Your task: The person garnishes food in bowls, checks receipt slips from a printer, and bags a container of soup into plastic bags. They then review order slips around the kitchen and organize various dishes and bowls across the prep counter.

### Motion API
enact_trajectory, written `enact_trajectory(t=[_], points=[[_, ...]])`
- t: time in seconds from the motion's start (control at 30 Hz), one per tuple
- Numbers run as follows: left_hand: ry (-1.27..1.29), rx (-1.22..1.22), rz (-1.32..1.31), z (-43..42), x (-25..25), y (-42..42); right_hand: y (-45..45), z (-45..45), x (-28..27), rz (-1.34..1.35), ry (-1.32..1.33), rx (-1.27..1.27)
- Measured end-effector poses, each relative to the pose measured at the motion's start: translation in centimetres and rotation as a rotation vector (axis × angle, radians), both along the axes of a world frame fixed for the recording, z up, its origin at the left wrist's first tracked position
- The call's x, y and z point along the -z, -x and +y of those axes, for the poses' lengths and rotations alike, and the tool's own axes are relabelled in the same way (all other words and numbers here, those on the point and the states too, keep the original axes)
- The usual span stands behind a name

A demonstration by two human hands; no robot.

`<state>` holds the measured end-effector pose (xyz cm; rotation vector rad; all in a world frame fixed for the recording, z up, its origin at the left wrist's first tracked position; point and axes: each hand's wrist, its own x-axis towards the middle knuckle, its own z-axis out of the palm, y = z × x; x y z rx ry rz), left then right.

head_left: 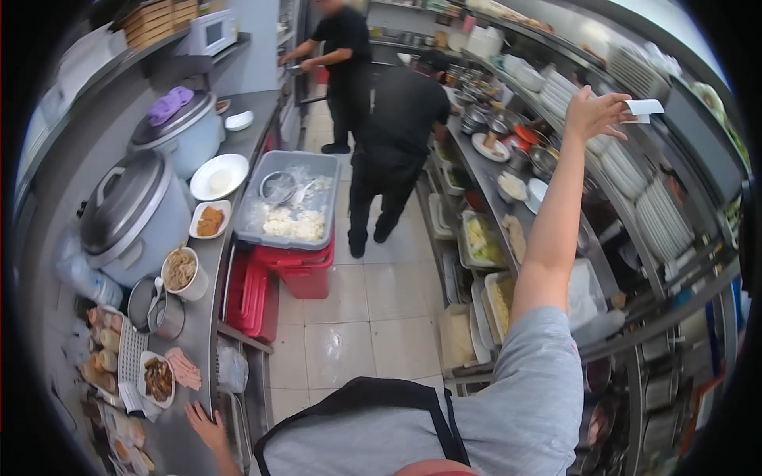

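Note:
My right hand (594, 116) is stretched out high on the right, near the shelf of stacked plates. A small white slip (644, 108), which looks like paper, is pinched at its fingertips. Low on the left, my left hand (208, 428) rests at the edge of the steel counter (178, 432) with its fingers apart, holding nothing. Close to it lie a folded pink cloth (183, 368) and a white dish of browned food pieces (158, 378).
Two people in black, one standing (341, 55) and one bent over (397, 135), occupy the aisle. A plastic tub of white food (298, 230) sits on red bins (305, 278). Large cookers (131, 214) line the left counter; pans and plates (663, 218) fill the right.

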<state>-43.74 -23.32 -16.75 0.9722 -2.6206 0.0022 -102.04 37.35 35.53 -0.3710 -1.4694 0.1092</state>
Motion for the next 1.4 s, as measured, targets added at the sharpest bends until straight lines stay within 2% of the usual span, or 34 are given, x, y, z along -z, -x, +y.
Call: enact_trajectory(t=[0.07, 0.13, 0.17, 0.27, 0.33, 0.47, 0.53, 0.57, 0.6, 0.63, 0.67, 0.7, 0.73, 0.77, 0.8, 0.83, 0.87, 0.9, 0.93, 1.0, 1.07, 1.13, 1.17, 1.2, 1.23, 1.27, 1.33, 1.4], points=[[-0.033, 0.007, -0.037, 0.1, -0.7, 0.4, 1.3, -2.6, 0.0, -0.003, -0.011, -0.051], [-0.042, -0.018, -0.023, 0.0, -0.6, 0.3, 3.0, -4.4, 0.1, -0.057, -0.091, 0.068], [-0.058, -0.01, -0.028, 0.1, -0.9, 0.3, 4.1, -5.3, -0.1, 0.078, -0.148, 0.035], [-0.065, -0.016, -0.002, 0.1, -0.7, 0.5, 5.5, -7.8, -1.2, 0.084, -0.139, 0.055], [-0.196, -0.06, 0.057, 0.3, -1.6, 1.1, 6.1, -9.5, -2.3, 0.114, -0.134, 0.039], [-0.276, -0.188, 0.099, 0.9, -3.4, 1.8, 6.3, -12.3, -3.6, 0.11, -0.081, 0.028], [-0.234, -0.225, 0.187, 1.5, -4.3, 2.1, 6.6, -15.1, -3.4, 0.39, -0.017, -0.175], [-0.209, -0.22, 0.283, 1.9, -5.1, 2.6, 6.3, -17.2, -2.8, 0.285, -0.023, -0.432], [-0.244, -0.242, 0.295, 2.8, -7.9, 3.8, 5.3, -20.1, -1.5, 0.18, -0.033, -0.708], [-0.2, -0.154, 0.37, 3.0, -10.0, 4.2, 3.6, -24.2, 0.2, 0.113, 0.006, -1.141], [-0.269, -0.085, 0.523, 3.2, -12.6, 5.0, -0.6, -29.6, 2.3, 0.102, -0.059, -1.523], [-0.239, -0.01, 0.57, 3.0, -14.8, 5.3, -5.0, -35.2, 5.1, 0.035, -0.099, -1.793], [-0.337, 0.03, 0.631, 2.8, -16.6, 5.2, -9.9, -39.5, 8.3, -0.337, -0.068, -1.977], [-0.497, 0.139, 0.754, 2.4, -18.7, 5.2, -14.6, -44.1, 11.7, -0.365, -0.252, -2.109], [-0.741, 0.194, 0.938, 4.0, -23.2, 5.2, -21.2, -47.4, 14.7, -0.679, -0.059, -2.425], [-0.774, 0.28, 0.975, 3.6, -24.7, 4.1, -27.7, -49.5, 17.1, -0.9, -0.018, -2.609], [-0.888, 0.29, 1.073, 4.1, -27.2, 2.3, -32.6, -51.3, 20.0, -1.088, -0.089, -2.712], [-1.005, 0.312, 1.17, 4.7, -29.5, 0.4, -38.0, -52.6, 21.4, -1.112, -0.053, -2.904], [-0.918, 0.377, 1.244, 3.9, -30.4, -1.7, -43.0, -53.7, 22.2, -1.135, 0.001, -3.083], [-0.306, -0.039, 1.107, 3.0, -32.9, -7.6, -50.5, -55.8, 22.1, -1.14, 0.035, -3.191], [-0.598, -0.071, 1.313, 2.6, -35.9, -14.3, -56.7, -58.5, 20.8, -1.137, -0.059, -3.277], [-0.439, 0.037, 1.402, 1.7, -37.4, -20.1, -62.8, -59.9, 19.6, -1.128, 0.113, -3.522], [-0.241, -0.039, 1.33, 0.5, -38.4, -23.0, -64.7, -60.6, 19.3, -1.109, 0.121, -3.543], [-0.048, -0.113, 1.249, -0.8, -39.6, -26.0, -66.4, -61.6, 18.8, -1.054, 0.018, -3.556], [0.028, -0.177, 1.237, -1.9, -41.4, -29.5, -68.2, -62.4, 18.5, -0.988, -0.086, -3.565], [0.103, -0.24, 1.225, -3.1, -43.6, -33.0, -69.3, -63.2, 18.4, -0.962, -0.077, -3.582], [0.153, -0.108, 1.398, -6.6, -47.8, -39.5, -69.6, -64.7, 19.6, -0.896, -0.268, -3.445], [0.101, 0.005, 1.494, -9.0, -51.1, -44.1, -69.0, -66.9, 22.1, -0.932, -0.235, -3.383]])
